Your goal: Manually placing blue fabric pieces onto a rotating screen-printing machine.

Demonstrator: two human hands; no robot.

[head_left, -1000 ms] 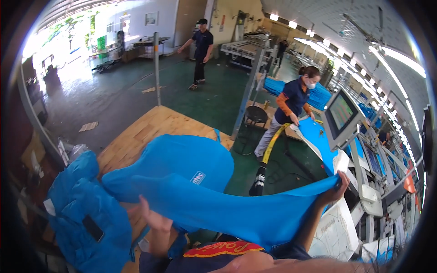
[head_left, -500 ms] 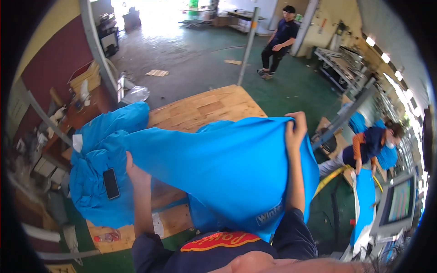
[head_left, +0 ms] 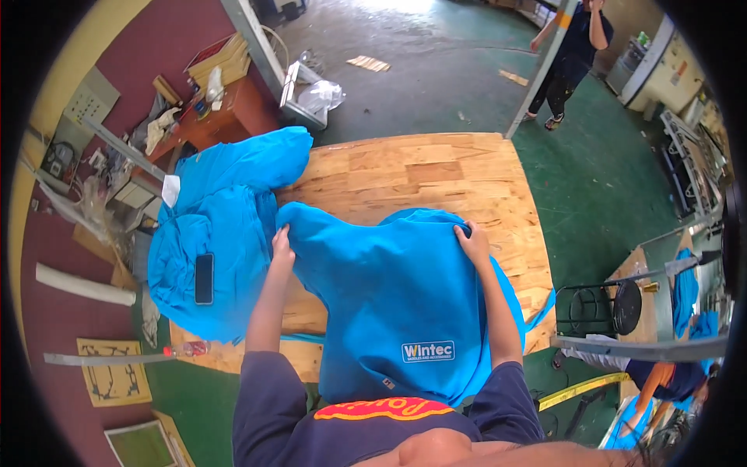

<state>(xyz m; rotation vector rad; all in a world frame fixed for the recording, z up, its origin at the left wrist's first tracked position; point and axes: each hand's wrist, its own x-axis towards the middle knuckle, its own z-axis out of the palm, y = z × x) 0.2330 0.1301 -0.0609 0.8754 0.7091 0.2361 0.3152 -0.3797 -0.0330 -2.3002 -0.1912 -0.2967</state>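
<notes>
A bright blue garment (head_left: 397, 296) with a small white printed patch lies spread on a wooden table (head_left: 420, 167), its lower part hanging over the near edge against my body. My left hand (head_left: 282, 243) grips its upper left corner. At the upper right corner my right hand (head_left: 471, 243) pinches the cloth. Both arms reach straight out from dark blue short sleeves.
A pile of the same blue garments (head_left: 226, 226) covers the table's left end, with a black phone (head_left: 204, 278) on top. A person (head_left: 572, 54) stands on the green floor beyond. A black stool (head_left: 599, 307) is at the right. Cluttered desks (head_left: 194, 109) line the left wall.
The blue garment, held up in the air before, has come down flat onto the table. My view has tilted down toward the table.
</notes>
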